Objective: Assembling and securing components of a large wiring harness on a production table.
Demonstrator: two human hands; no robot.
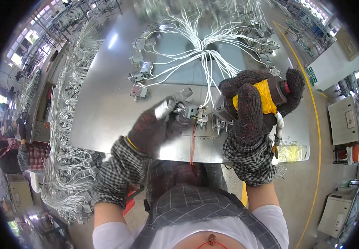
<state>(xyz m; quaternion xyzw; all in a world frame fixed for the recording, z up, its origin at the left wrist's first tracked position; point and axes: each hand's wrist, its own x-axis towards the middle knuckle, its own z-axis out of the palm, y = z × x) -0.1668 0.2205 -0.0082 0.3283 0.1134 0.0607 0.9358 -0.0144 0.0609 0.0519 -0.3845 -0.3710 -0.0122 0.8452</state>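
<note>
My left hand (152, 126), in a dark glove with white tape round a finger, is blurred by motion. Its fingers close on a small metal box (189, 109) with a white cable. Gripped in my right hand (249, 118), also dark-gloved, is a power screwdriver (265, 95) with a dark body wrapped in yellow tape. The screwdriver lies tilted, its front end toward the left, and its tip is hard to make out. Between my hands a metal fitting (203, 117) stands on the work table (104, 120). A thin orange cord (193, 143) runs down over the near table edge.
White cables (204, 50) fan out from the middle of the table to several metal boxes (138, 91). More cabled boxes (69, 166) hang along a rack at left. A clear tray (292, 152) sits at the right corner. A person (17, 149) works at far left.
</note>
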